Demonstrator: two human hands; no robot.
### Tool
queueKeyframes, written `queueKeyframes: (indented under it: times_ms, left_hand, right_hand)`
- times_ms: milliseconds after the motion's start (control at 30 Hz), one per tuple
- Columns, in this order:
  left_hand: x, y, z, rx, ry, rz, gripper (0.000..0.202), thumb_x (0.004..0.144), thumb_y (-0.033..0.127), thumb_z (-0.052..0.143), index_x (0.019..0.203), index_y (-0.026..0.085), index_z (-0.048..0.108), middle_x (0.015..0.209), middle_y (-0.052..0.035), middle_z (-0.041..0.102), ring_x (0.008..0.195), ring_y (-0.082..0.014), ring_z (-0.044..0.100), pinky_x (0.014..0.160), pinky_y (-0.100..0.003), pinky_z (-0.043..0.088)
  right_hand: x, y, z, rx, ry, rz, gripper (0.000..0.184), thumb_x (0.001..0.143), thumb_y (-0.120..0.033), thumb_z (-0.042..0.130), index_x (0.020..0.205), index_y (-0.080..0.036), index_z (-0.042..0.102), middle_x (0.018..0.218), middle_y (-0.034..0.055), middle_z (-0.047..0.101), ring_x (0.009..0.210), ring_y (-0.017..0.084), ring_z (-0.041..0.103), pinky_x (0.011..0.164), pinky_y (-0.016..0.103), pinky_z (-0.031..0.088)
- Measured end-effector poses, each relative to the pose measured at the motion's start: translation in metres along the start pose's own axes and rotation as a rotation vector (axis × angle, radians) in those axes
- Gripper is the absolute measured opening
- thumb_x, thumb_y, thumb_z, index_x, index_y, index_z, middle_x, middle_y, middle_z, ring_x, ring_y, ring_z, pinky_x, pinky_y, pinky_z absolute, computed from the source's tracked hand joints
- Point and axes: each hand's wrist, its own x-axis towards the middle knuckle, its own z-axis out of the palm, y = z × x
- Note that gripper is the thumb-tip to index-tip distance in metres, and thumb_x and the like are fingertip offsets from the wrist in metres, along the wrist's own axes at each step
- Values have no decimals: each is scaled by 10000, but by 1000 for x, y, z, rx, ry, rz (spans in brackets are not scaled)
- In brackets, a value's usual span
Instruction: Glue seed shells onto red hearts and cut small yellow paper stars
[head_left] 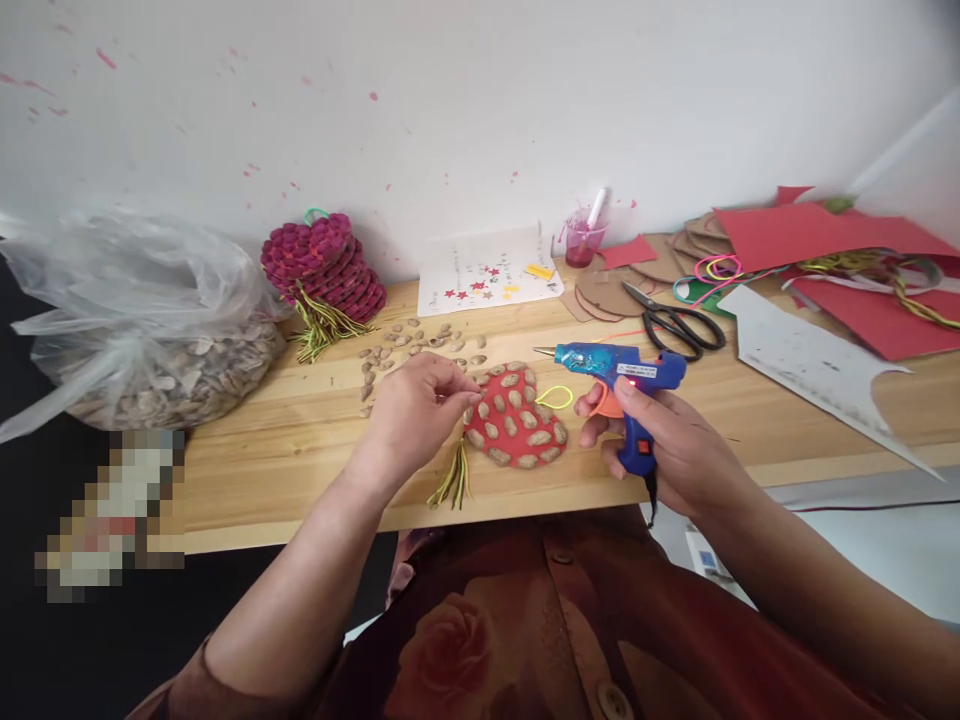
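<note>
In my right hand (667, 440) is a blue hot glue gun (600, 360), its small red light lit and its nozzle pointing left above the table. One finger rests at its orange trigger. My left hand (420, 415) is closed in a pinch at the left edge of a red shape (517, 420) covered with peanuts; what the fingertips hold, if anything, I cannot make out. From this shape come a yellow cord loop (556, 398) on the right and a yellow-green tassel (452, 475) at lower left. Loose peanuts (409, 340) lie scattered just beyond my left hand.
A plastic bag of peanuts (187, 375) stands at left, beside finished purple-red hangings (322, 260). Along the wall are a sticker sheet (487, 290) and a pink cup (583, 245). Black scissors (679, 328), cardboard discs (611, 292) and red sheets (810, 240) lie at right.
</note>
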Motion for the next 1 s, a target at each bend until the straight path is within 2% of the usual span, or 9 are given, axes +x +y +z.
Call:
queueKeyframes:
  times_ms: [167, 367, 700, 867, 1000]
  left_hand:
    - [12, -7, 14, 206, -45, 83, 117, 715, 123, 714, 680, 225, 760, 841, -39, 656, 735, -187, 556, 732, -312, 399]
    - [18, -1, 23, 298, -64, 50, 129, 714, 109, 695, 646, 211, 734, 868, -53, 635, 706, -185, 523, 746, -327, 400]
    - [19, 3, 27, 397, -82, 93, 122, 747, 124, 674, 656, 194, 717, 887, -73, 637, 747, -198, 563, 766, -328, 460]
    - [19, 6, 29, 664, -143, 112, 156, 806, 119, 585, 760, 172, 725, 975, -63, 660, 801, -188, 616, 798, -333, 510]
    - [18, 8, 30, 742, -155, 128, 154, 821, 134, 588, 752, 176, 719, 991, -60, 669, 834, -188, 641, 796, -321, 533]
  right_hand:
    - [15, 7, 2, 74, -20, 55, 328, 857, -504, 658, 881, -183, 594, 1039, 91, 667, 777, 177, 693, 463, 197, 516]
    - [20, 13, 0, 175, -8, 127, 297, 850, -474, 684, 872, -191, 595, 1039, 89, 678, 872, 222, 714, 613, 280, 612]
    - [19, 11, -2, 227, -66, 182, 253, 865, -462, 668, 809, -215, 655, 943, 70, 690, 893, 251, 721, 759, 355, 621]
    - [21, 12, -2, 231, -57, 171, 248, 847, -469, 685, 801, -225, 690, 914, 49, 662, 886, 239, 712, 797, 344, 610]
    - [20, 14, -2, 238, -59, 174, 238, 857, -451, 684, 817, -217, 699, 920, 35, 644, 876, 212, 703, 796, 326, 605]
